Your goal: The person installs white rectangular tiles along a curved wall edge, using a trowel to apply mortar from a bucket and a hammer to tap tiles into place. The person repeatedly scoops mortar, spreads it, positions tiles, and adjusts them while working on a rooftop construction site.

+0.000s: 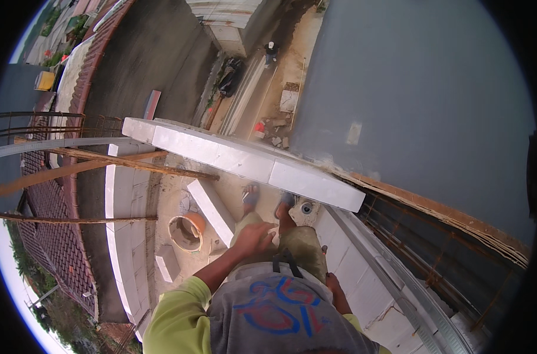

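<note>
My left hand [256, 238] is in front of my thigh, its fingers loosely spread with nothing in them. My right hand [331, 279] hangs at my right side, partly hidden by my shirt and shorts; its fingers do not show clearly. A low wall of white blocks [221, 154] crosses in front of my feet. Near my left hand a long white block [212, 210] lies slanted on the floor. To its left stands an orange bucket [186, 232] with grey residue inside, and a smaller white block [167, 263] is just below it.
Wooden poles [132, 163] jut in from the left. Another white block wall [120, 230] runs along the left side. At right are a metal channel [392, 277] and rusty rebar [439, 262]. Beyond the front wall is a drop to a lane with a person [271, 54] and motorcycle [229, 76].
</note>
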Demonstrator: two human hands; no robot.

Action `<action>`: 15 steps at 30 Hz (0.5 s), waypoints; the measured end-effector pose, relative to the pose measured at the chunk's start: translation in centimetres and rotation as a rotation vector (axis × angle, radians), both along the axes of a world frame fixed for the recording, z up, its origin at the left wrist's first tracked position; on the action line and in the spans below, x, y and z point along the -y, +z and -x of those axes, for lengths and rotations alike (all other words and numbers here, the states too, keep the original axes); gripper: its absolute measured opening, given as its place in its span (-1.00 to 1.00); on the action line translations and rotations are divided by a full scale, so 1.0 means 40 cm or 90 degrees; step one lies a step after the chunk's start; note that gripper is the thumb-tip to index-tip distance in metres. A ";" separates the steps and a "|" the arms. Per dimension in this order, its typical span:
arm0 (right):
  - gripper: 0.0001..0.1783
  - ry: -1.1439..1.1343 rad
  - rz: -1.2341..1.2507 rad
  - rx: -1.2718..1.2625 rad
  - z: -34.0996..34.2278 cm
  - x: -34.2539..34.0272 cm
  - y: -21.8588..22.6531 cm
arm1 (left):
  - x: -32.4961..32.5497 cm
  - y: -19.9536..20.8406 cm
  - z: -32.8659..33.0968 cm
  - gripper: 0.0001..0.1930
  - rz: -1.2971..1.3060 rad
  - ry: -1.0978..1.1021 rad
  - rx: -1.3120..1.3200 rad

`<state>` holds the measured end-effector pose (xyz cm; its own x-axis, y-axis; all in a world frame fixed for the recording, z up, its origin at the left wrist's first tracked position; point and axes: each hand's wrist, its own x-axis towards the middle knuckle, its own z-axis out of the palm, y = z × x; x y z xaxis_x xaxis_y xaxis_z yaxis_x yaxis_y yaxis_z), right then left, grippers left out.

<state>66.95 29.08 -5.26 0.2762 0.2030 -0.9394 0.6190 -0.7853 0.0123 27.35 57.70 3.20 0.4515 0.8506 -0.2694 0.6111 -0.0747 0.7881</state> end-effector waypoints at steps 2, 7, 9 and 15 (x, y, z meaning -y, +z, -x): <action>-0.41 0.004 -0.011 0.018 0.001 -0.029 0.011 | 0.115 -0.046 0.158 -0.64 0.174 0.155 -0.162; -0.43 -0.077 0.040 0.010 0.068 -0.173 0.124 | 0.415 -0.155 0.398 -0.55 0.441 0.389 -0.317; -0.44 -0.120 0.058 0.028 0.117 -0.198 0.158 | 0.534 -0.242 0.455 -0.51 0.531 0.412 -0.318; -0.43 -0.046 0.013 0.039 0.207 -0.113 0.106 | 0.709 -0.441 0.586 -0.45 0.677 0.610 0.169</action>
<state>58.67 33.60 -1.00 0.3466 0.1616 -0.9240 0.5583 -0.8271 0.0647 3.91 29.33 -14.45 -0.0275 0.3047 -0.9521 -0.0796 0.9487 0.3059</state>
